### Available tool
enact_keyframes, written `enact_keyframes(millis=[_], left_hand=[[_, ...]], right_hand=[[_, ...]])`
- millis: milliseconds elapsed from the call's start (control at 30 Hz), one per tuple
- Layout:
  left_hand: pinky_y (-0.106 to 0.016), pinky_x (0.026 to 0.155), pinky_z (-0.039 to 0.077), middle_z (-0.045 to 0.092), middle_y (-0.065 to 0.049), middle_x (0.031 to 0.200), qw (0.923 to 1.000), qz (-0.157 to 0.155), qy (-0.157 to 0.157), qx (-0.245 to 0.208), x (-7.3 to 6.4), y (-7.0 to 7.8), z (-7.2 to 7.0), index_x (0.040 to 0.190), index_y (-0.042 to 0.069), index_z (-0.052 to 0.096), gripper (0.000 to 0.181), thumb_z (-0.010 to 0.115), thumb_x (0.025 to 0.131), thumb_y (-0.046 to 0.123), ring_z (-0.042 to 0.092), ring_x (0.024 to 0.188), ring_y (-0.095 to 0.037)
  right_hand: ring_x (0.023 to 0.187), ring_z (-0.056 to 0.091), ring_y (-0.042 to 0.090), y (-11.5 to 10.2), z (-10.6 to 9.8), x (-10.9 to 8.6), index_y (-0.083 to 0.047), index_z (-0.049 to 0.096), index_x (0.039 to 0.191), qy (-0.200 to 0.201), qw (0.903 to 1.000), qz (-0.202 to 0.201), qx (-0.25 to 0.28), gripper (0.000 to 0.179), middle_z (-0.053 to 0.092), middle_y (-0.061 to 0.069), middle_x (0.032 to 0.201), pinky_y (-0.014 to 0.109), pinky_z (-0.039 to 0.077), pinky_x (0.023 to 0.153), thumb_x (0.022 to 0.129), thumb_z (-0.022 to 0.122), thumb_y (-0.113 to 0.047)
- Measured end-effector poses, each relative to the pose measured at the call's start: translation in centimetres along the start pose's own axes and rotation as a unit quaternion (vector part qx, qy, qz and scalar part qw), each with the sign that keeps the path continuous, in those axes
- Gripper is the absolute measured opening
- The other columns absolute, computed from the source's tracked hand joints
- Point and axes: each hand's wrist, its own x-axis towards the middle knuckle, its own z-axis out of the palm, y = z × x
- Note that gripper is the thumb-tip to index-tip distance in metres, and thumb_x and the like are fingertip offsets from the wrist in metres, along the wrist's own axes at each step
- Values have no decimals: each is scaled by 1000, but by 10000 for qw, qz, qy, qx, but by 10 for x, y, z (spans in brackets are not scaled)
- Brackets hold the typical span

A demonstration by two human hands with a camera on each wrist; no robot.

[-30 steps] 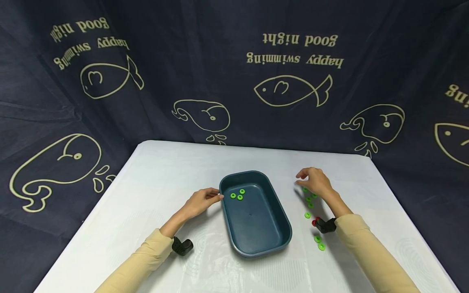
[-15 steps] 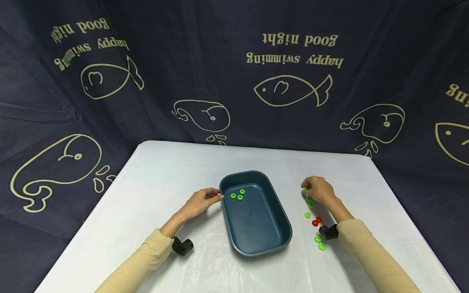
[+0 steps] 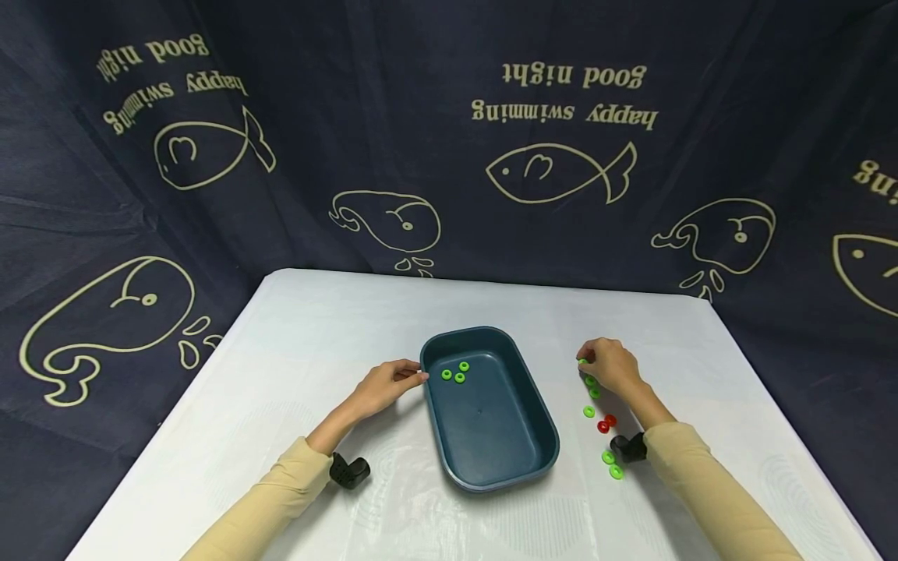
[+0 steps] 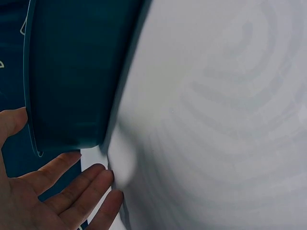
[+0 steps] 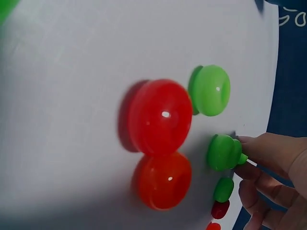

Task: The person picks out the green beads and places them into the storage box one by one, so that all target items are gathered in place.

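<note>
A dark blue plastic tub (image 3: 540,436) stands on the white table, and several green rings (image 3: 459,378) lie in its far left part. My left hand (image 3: 382,388) is at the tub's left side. Its thumb (image 4: 17,120) touches the rim, and the loosely extended fingers (image 4: 91,187) lie along the outside. Right of the tub, my right hand (image 3: 612,365) pinches a green ring (image 3: 582,362) between thumb and forefinger at the table. More green rings (image 5: 211,91) and red rings (image 5: 160,117) lie in a line near this hand; some are hidden under it.
The white table (image 3: 337,312) runs back to a dark blue cloth (image 3: 449,117) printed with fish and whales. Two green rings (image 3: 612,465) lie nearest the front on the right. A black wrist camera (image 3: 627,446) hangs low beside the rings.
My right hand has come down and slightly right onto the far end of the ring line, and its thumb and forefinger have closed on a green ring. My left hand has stayed still.
</note>
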Motion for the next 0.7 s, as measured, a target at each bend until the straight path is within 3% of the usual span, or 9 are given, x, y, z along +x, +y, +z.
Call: enact_keyframes(millis=[700], left_hand=[[-43,91,48,69,-4,112,10000,47,10,55,1,-2,1,123,14,61,47,57,90,46,64,104,-19]], right_hand=[[72,61,24,-8,-24,0,-2,71,96,59,9994,-88,317,17,70,16,90,29,41,52,81,70,-11]])
